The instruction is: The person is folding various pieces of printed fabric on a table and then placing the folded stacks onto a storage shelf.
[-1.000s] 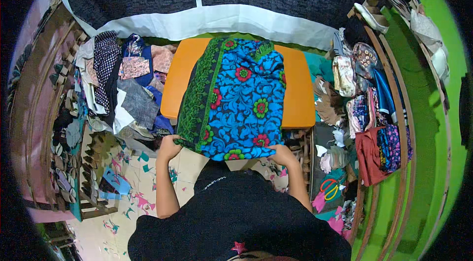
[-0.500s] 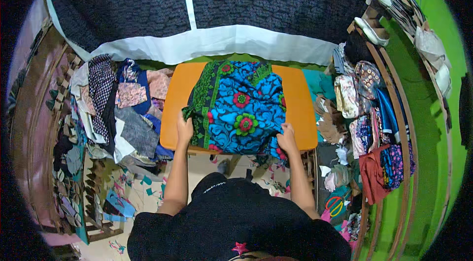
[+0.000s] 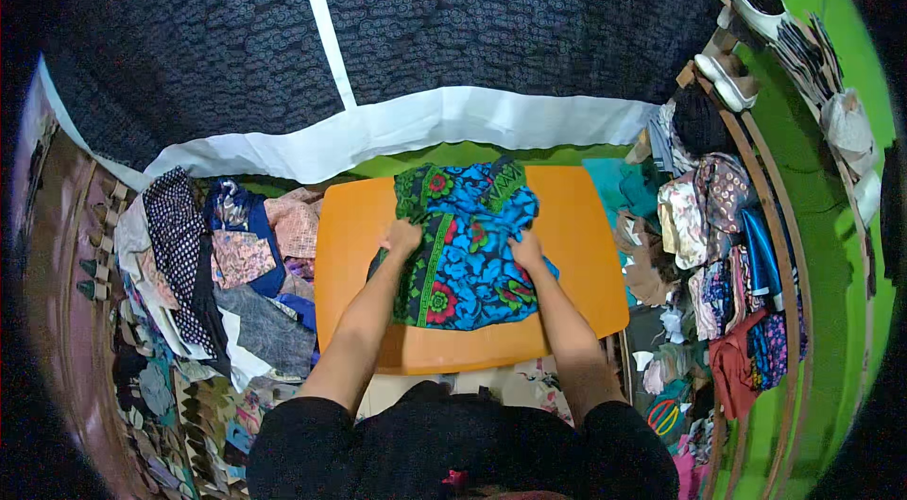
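on the orange tabletop (image 3: 576, 254) lies a blue and green floral cloth (image 3: 463, 254), bunched and partly folded, its far end rumpled near the tabletop's back edge. both hands are down on it, well apart: the left hand (image 3: 402, 237) gripping the green-bordered left edge, the right hand (image 3: 525, 251) pressing on the blue middle-right; whether the fingers there pinch the fabric i cannot tell. the layers look uneven, so a pull from one side alone could drag the fold askew or slide the whole cloth across the smooth top. a heap of fabric scraps (image 3: 236, 283) lies just beside the tabletop's left edge, and a loose corner could catch among them.
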The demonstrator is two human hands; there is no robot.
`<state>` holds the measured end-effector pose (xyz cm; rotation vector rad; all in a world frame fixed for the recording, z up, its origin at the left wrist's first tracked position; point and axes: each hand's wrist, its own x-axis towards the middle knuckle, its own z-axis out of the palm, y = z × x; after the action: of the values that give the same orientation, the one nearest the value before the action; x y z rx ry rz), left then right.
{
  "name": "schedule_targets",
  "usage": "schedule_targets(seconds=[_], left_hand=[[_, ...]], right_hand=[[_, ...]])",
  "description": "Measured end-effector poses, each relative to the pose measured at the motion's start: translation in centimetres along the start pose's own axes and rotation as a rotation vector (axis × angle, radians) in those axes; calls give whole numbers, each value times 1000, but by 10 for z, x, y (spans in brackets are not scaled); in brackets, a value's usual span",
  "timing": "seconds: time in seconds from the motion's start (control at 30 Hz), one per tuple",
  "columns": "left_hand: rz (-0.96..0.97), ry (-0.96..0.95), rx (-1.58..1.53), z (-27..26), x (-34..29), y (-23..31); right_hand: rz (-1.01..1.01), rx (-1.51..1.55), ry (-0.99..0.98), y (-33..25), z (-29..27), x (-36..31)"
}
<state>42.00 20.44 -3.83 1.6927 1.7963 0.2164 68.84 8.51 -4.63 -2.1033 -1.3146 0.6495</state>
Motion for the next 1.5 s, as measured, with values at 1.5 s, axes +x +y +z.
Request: schedule_targets(seconds=[1.5], left_hand=[[611, 411, -48, -84, -379, -65]], right_hand=[[-288, -198, -410, -16, -189, -272]])
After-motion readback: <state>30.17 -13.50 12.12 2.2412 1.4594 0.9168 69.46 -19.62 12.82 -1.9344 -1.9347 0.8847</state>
